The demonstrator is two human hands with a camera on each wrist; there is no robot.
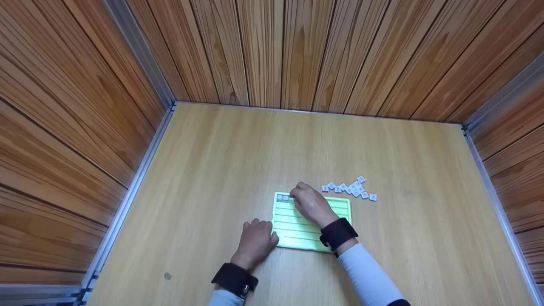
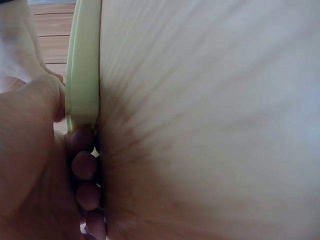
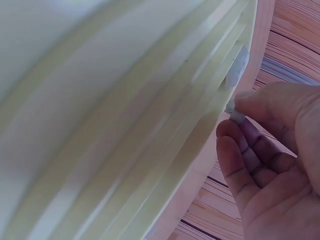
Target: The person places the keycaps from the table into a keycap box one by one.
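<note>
We see the right hand [image 1: 311, 205] over the pale green grooved board [image 1: 297, 236] on the wooden table [image 1: 238, 161], thumb and forefinger pinching a small white tile [image 3: 236, 116] at the top groove, beside two tiles [image 1: 283, 197] already seated. The left hand [image 1: 255, 242] presses curled fingertips [image 2: 84, 165] against the board's left edge. Loose tiles [image 1: 350, 188] lie just beyond the board's far right corner.
</note>
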